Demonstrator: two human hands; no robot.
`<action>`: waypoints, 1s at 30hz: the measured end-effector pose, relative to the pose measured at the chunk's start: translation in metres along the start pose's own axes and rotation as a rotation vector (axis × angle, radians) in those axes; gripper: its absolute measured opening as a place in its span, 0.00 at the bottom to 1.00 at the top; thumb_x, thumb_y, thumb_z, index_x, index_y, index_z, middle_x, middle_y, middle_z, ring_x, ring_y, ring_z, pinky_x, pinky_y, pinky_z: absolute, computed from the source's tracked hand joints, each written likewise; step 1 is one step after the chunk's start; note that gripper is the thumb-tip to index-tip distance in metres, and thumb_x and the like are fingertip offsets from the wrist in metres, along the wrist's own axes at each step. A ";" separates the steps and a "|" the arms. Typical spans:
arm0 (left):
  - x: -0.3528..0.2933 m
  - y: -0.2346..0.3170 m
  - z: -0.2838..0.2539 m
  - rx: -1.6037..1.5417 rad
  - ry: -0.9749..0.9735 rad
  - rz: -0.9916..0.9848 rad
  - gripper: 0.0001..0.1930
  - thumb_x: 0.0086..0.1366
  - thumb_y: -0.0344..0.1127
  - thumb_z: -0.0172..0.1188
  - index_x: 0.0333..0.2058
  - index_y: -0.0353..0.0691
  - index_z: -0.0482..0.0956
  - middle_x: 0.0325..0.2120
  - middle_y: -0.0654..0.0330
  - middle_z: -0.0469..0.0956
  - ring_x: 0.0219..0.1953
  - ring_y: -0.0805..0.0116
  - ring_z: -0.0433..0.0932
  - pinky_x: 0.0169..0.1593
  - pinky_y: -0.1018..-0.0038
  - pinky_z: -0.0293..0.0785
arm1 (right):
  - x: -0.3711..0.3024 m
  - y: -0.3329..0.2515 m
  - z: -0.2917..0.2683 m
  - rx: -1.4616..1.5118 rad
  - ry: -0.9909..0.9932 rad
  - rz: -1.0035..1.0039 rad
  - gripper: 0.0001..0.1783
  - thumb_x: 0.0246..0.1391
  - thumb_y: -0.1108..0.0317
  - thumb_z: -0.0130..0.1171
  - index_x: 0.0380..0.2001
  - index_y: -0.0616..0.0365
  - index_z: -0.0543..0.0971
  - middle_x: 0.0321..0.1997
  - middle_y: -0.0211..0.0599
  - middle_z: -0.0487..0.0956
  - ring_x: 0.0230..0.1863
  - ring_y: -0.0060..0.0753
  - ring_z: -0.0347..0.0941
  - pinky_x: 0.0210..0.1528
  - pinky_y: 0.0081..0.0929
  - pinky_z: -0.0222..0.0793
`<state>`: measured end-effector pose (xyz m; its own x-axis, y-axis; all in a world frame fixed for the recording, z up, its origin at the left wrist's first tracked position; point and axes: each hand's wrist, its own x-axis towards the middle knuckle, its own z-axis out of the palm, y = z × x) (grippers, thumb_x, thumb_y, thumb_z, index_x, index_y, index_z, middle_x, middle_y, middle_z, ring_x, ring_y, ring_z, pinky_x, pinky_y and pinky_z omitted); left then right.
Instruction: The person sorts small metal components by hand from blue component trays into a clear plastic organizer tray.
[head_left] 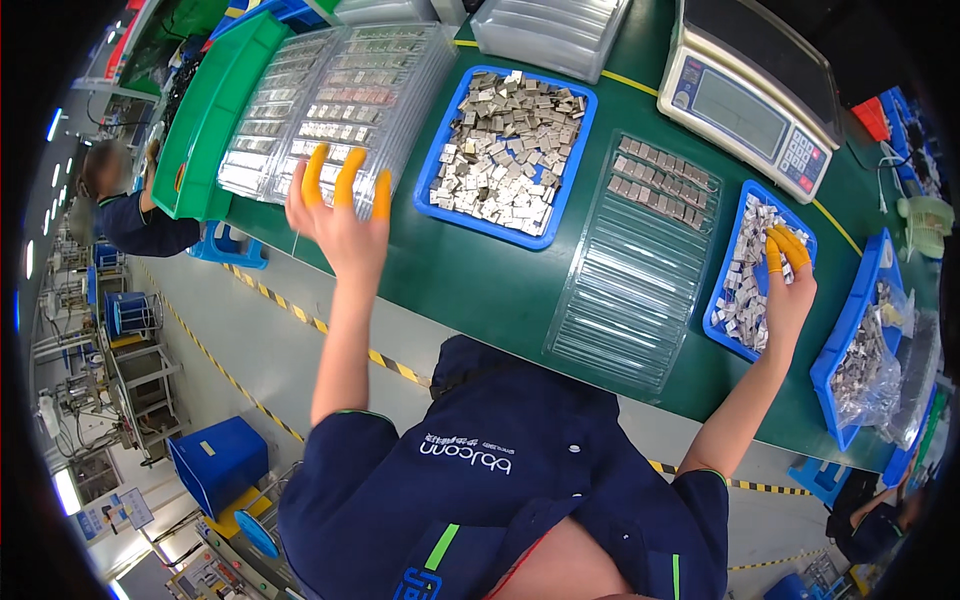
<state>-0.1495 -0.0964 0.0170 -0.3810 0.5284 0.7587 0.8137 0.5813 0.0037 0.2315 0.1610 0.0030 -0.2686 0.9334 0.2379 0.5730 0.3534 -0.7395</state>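
Note:
My left hand (345, 225), with yellow finger cots on several fingertips, is held with its fingers spread at the near edge of a stack of clear plastic trays (405, 130) filled with rows of small metal parts. Nothing shows in its grasp. My right hand (790, 295), also in yellow finger cots, reaches into a small blue tray (716, 318) of loose silvery metal parts (742, 285). Its fingers are drawn together over the parts; whatever lies between them is hidden. Between my hands lies a ribbed clear tray (625, 300), its far rows holding small metal parts (662, 182).
A larger blue tray (424, 200) holds many metal parts. Behind are a weighing scale (745, 105) and stacked clear trays (550, 35). A green bin (205, 140) stands left, a blue bin with bagged parts (828, 375) right. Other people (150, 215) work nearby.

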 end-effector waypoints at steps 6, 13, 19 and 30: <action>0.095 0.027 0.048 0.093 -0.483 0.279 0.13 0.53 0.36 0.58 0.37 0.37 0.76 0.38 0.49 0.74 0.46 0.53 0.70 0.46 0.63 0.65 | -0.003 0.000 -0.001 0.021 -0.010 0.014 0.11 0.49 0.74 0.56 0.38 0.62 0.78 0.42 0.37 0.77 0.46 0.30 0.71 0.51 0.23 0.61; 0.107 0.042 0.129 0.230 -1.083 0.190 0.10 0.57 0.31 0.46 0.33 0.36 0.76 0.35 0.48 0.77 0.39 0.52 0.77 0.41 0.61 0.74 | -0.001 0.000 -0.008 -0.003 -0.007 0.076 0.10 0.48 0.76 0.56 0.36 0.63 0.78 0.40 0.39 0.77 0.43 0.33 0.72 0.48 0.24 0.63; 0.120 0.049 0.155 0.373 -1.261 0.218 0.14 0.59 0.32 0.44 0.41 0.36 0.74 0.37 0.49 0.77 0.41 0.53 0.76 0.42 0.62 0.73 | -0.003 -0.009 -0.007 -0.060 -0.100 -0.017 0.10 0.47 0.77 0.56 0.35 0.63 0.78 0.40 0.40 0.77 0.43 0.37 0.72 0.48 0.25 0.63; 0.120 0.056 0.150 0.426 -1.273 0.162 0.15 0.60 0.33 0.45 0.43 0.38 0.74 0.42 0.53 0.76 0.45 0.57 0.75 0.45 0.65 0.72 | -0.002 -0.011 -0.008 -0.105 -0.151 -0.029 0.10 0.46 0.77 0.56 0.35 0.62 0.78 0.40 0.41 0.77 0.44 0.39 0.71 0.49 0.28 0.64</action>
<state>-0.2155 0.0926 0.0111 -0.6228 0.6757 -0.3944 0.7779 0.4807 -0.4047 0.2317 0.1555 0.0158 -0.3949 0.9056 0.1549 0.6391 0.3919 -0.6618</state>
